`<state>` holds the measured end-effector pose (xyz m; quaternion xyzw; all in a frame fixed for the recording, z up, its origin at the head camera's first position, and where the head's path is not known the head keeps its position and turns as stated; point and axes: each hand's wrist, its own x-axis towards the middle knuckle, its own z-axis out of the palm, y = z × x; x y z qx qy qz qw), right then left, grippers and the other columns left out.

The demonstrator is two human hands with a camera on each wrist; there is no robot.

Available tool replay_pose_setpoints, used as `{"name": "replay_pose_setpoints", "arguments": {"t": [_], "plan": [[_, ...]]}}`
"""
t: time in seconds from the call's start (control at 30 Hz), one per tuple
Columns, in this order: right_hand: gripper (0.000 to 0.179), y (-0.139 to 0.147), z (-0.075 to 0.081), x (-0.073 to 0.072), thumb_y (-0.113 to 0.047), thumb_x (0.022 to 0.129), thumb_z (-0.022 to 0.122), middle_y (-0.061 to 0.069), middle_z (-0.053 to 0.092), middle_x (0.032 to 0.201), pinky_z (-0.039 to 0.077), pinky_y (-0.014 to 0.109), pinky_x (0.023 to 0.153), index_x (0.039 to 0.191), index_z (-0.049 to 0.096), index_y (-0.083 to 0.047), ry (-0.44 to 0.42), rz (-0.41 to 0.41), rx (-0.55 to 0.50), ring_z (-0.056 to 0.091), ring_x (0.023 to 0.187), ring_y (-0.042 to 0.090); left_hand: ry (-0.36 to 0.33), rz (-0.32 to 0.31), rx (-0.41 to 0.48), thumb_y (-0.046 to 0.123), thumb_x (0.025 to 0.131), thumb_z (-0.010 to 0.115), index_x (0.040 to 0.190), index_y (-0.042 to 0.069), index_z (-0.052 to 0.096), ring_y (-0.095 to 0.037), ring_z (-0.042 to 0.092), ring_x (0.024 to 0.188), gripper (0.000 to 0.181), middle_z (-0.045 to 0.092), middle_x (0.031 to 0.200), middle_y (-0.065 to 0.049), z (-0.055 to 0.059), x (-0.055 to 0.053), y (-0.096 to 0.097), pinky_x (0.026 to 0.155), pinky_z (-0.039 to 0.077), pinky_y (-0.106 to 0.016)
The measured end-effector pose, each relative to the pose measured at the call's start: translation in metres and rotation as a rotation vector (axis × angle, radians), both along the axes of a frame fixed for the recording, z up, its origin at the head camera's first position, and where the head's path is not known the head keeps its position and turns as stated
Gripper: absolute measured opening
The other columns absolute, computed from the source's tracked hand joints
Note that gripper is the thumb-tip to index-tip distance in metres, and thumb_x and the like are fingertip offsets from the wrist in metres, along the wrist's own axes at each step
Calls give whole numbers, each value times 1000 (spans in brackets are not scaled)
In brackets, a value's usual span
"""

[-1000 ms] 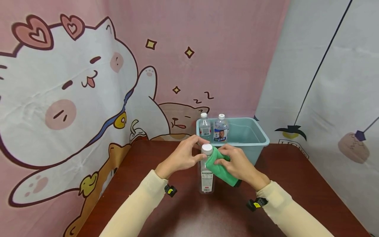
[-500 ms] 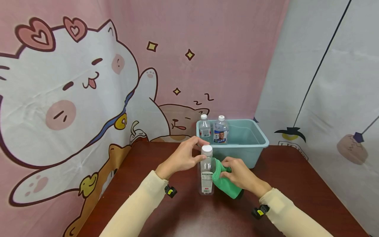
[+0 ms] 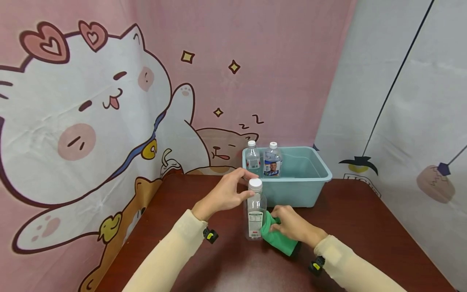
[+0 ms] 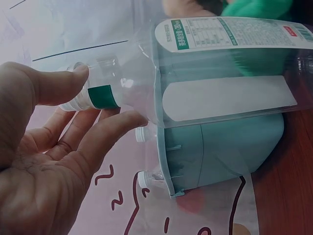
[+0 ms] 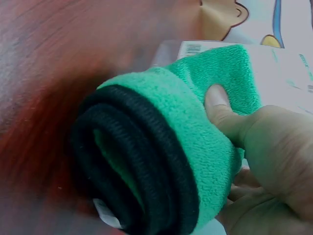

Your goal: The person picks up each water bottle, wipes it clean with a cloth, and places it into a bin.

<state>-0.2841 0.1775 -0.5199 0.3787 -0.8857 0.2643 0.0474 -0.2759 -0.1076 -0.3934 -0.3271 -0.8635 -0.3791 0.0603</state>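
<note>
A clear plastic bottle [image 3: 255, 223] with a white cap and a pale label stands upright on the table. My left hand [image 3: 224, 192] holds it by the neck just under the cap; the left wrist view shows the thumb [image 4: 63, 85] on one side and fingers on the other. In my right hand [image 3: 294, 225] is a folded green cloth [image 3: 279, 240] with a black edge, pinched under the thumb. It lies against the lower right side of the bottle. The right wrist view shows the cloth's rolled black end, while most right fingers are hidden behind it.
Behind the bottle, a light blue plastic bin [image 3: 292, 192] stands on the dark red-brown table [image 3: 204, 259]. Two clear bottles with white caps, one with a printed label [image 3: 272, 168], stand at its left end. A cartoon-printed cloth backdrop [image 3: 284, 73] hangs behind the table.
My right hand has slid the green cloth down along the bottle from near the neck to its lower right side. The left hand and the bottle have stayed in place.
</note>
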Motion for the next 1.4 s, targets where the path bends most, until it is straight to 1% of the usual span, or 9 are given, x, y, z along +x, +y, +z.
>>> {"name": "replay_pose_setpoints", "arguments": {"t": [0.1, 0.23, 0.33, 0.53, 0.7, 0.9, 1.03, 1.27, 1.4], "plan": [[16, -1, -5, -1, -9, 95, 96, 0, 81, 103, 63, 25, 77, 99, 91, -24, -31, 39, 16, 78, 98, 14, -6, -4, 6, 11, 107, 86, 151, 13, 67, -27, 74, 130, 47, 73, 148, -7, 0, 0, 0, 112, 66, -52], [24, 0, -10, 0, -3, 96, 95, -2, 80, 101, 60, 22, 75, 97, 91, -26, -58, 52, 14, 77, 98, 14, -23, -12, 13, 11, 108, 85, 151, 12, 66, -30, 74, 131, 47, 72, 151, -8, 0, 1, 1, 114, 65, -57], [26, 0, -12, 0, -1, 95, 94, -4, 81, 100, 61, 22, 75, 97, 91, -27, -47, 45, -5, 77, 98, 13, -19, -11, 13, 12, 108, 85, 151, 12, 66, -30, 74, 131, 47, 72, 151, -8, -1, 0, 1, 114, 65, -57], [24, 1, -14, 0, -3, 95, 94, -5, 82, 103, 61, 23, 79, 97, 90, -27, -49, 5, -14, 74, 101, 5, -7, -1, -4, 13, 108, 86, 152, 13, 67, -28, 74, 130, 48, 73, 147, -6, -2, 0, 1, 113, 65, -51], [20, 2, -14, 0, -5, 94, 95, -5, 82, 104, 62, 25, 81, 100, 90, -23, -27, -20, -34, 74, 101, 4, -7, -2, -2, 12, 108, 85, 152, 13, 66, -28, 74, 131, 48, 73, 148, -7, -2, -1, 1, 113, 65, -52], [17, 3, -5, 2, -7, 95, 96, -3, 84, 109, 66, 30, 85, 108, 92, -16, -26, -58, -61, 76, 103, 8, -10, 4, -6, 14, 109, 85, 151, 13, 67, -27, 73, 132, 46, 72, 151, -6, -1, 0, 0, 113, 66, -49], [16, 1, 3, 4, -9, 96, 96, -4, 84, 111, 68, 32, 88, 110, 92, -14, -19, -87, -63, 78, 105, 10, -11, 7, -3, 13, 109, 85, 151, 14, 67, -28, 73, 132, 46, 73, 150, -6, -1, 0, 0, 113, 66, -50], [17, 3, 21, 5, -8, 95, 96, -8, 82, 108, 68, 30, 87, 110, 91, -13, 13, -101, -95, 76, 100, 6, -23, 4, 9, 12, 108, 85, 152, 13, 67, -28, 74, 131, 48, 73, 146, -7, -2, -1, -1, 115, 64, -53], [17, 4, 34, 4, -8, 96, 96, -8, 82, 108, 67, 29, 86, 110, 90, -15, 33, -110, -123, 74, 99, 5, -25, 1, 13, 11, 108, 85, 152, 13, 66, -27, 75, 130, 48, 74, 144, -7, -2, -2, -1, 116, 64, -55]]}}
